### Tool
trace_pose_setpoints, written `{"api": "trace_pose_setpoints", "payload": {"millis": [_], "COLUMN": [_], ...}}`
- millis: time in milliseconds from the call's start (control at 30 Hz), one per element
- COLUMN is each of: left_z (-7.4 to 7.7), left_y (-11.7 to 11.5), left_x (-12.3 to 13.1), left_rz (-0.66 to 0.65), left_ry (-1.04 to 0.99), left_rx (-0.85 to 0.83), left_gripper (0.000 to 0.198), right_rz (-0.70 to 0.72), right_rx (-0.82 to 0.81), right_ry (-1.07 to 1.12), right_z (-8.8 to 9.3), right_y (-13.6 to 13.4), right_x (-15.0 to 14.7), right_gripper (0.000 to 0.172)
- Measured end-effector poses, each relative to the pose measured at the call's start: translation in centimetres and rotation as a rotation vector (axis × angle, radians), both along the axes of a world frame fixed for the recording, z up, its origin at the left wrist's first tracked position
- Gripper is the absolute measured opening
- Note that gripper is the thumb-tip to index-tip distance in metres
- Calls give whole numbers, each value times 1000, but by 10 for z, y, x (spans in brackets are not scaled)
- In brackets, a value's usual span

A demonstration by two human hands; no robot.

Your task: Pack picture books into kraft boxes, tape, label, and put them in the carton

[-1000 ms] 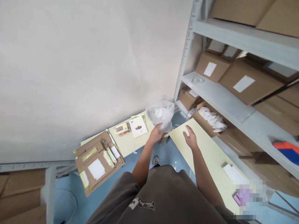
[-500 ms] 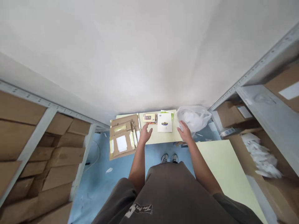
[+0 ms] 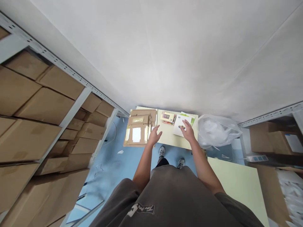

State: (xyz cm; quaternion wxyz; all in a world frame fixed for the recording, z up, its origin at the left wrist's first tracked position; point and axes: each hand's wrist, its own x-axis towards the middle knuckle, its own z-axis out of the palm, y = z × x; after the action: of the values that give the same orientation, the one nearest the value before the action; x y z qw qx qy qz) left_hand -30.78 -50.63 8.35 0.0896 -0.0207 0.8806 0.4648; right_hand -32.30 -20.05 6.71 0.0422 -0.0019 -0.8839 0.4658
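Observation:
My left hand (image 3: 155,135) hovers open over the near edge of a pale yellow table (image 3: 168,138), right beside a stack of flattened brown cardboard (image 3: 139,130). My right hand (image 3: 188,130) is open with its fingers spread, resting on or just above a white card with a small picture (image 3: 180,121). A small colourful booklet (image 3: 168,117) lies behind the hands, near the wall. Neither hand holds anything.
A white plastic bag (image 3: 216,130) full of white material sits right of the table. A second pale yellow table (image 3: 236,183) stands at the right. Metal shelves with cardboard boxes (image 3: 44,126) line the left, more shelving (image 3: 272,132) the right. The floor (image 3: 113,167) is blue.
My view has swung left from the right shelves to the wall table. My left hand let go of the plastic bag, and both hands moved over the table.

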Motion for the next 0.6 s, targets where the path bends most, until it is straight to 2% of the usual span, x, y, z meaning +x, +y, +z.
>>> {"api": "trace_pose_setpoints", "payload": {"millis": [133, 267, 367, 467, 600], "left_z": [-24, -60, -93, -125, -158], "left_y": [-21, -33, -29, -20, -12], "left_x": [-32, -86, -133, -172, -200], "left_rz": [19, 41, 88, 174, 221], "left_ry": [-71, -172, -294, -385, -440], "left_rx": [106, 217, 246, 245, 277], "left_gripper": [65, 65, 65, 63, 41], "right_rz": [-8, -38, -59, -47, 59], "right_rx": [26, 61, 110, 153, 262], "right_ry": [-40, -100, -165, -245, -372], "right_z": [-14, -39, -68, -104, -148], "right_y": [-23, -47, -64, -77, -93], "right_x": [-24, -51, -75, -98, -119], "right_gripper": [58, 60, 62, 66, 71]}}
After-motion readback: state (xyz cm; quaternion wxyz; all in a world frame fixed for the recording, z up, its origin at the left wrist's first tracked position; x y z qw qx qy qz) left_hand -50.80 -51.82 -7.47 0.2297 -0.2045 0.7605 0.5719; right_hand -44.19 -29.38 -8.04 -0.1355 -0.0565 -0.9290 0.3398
